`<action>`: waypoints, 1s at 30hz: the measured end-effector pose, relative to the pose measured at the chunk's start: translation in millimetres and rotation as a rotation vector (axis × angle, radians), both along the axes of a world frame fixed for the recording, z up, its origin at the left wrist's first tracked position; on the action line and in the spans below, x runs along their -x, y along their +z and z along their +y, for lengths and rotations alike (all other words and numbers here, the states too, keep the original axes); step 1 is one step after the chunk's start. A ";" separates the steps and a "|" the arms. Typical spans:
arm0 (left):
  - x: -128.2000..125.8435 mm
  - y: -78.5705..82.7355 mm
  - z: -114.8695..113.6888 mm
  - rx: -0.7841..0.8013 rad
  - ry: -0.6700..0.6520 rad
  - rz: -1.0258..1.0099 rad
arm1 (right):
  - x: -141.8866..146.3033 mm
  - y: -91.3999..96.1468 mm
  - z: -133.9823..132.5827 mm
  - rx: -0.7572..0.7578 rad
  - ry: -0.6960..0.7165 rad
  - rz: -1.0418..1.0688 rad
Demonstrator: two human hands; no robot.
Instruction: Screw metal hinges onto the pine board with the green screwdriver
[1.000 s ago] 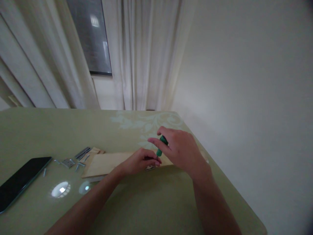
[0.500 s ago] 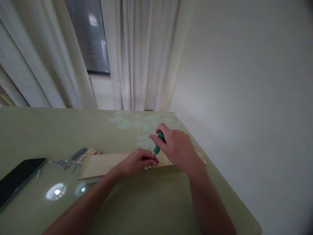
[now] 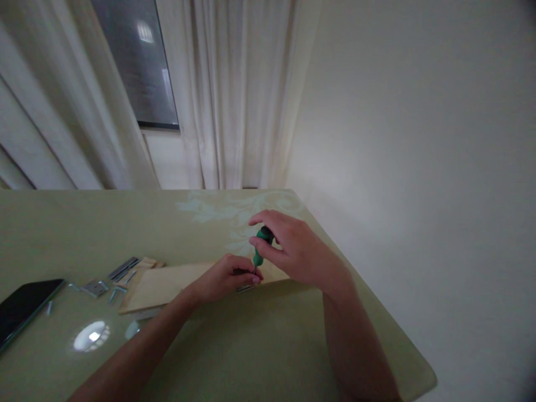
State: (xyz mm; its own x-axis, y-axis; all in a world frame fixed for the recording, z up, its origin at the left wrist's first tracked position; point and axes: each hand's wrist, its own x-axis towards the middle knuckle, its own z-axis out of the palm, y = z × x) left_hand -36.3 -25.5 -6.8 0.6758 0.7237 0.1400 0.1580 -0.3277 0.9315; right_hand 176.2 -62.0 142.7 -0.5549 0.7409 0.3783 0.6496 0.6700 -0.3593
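Observation:
My right hand (image 3: 299, 248) holds a green screwdriver (image 3: 258, 254) by its handle, thumb on the near side and index finger lifted off the top. The screwdriver points down, slightly tilted, and its tip ends between the fingertips of my left hand (image 3: 226, 278). Those left fingers are pinched together at the tip; whatever small piece they hold is hidden. Beneath both hands lies a long pale wooden board (image 3: 163, 285). A small metal fitting (image 3: 245, 288) shows at the board's near edge, under my left fingers, mostly covered.
Left of the board lie a metal hinge (image 3: 94, 288), metal strips (image 3: 123, 269), small wood pieces (image 3: 147, 262) and several screws (image 3: 117, 291). A black phone (image 3: 27, 307) rests farther left on the green table (image 3: 234, 357). A wall (image 3: 410, 167) stands beyond the table's right edge.
The view has shifted slightly, so things appear farther left. My right index finger has straightened and spread away from the screwdriver's handle. My left hand keeps its pinch at the tip.

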 end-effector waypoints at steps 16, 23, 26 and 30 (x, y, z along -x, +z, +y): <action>2.7 -2.6 0.4 -0.044 0.009 0.035 | 5.0 -2.3 -5.8 -0.013 0.026 -0.060; 2.8 -5.4 1.3 -0.049 -0.004 0.027 | 2.2 -1.5 -4.9 -0.041 0.028 0.071; 1.2 -0.4 -0.2 -0.012 0.001 0.016 | 5.0 -4.1 -1.5 -0.010 -0.057 0.002; 4.3 5.1 -2.2 0.036 -0.021 -0.055 | 8.8 -7.3 -1.6 -0.028 0.027 -0.047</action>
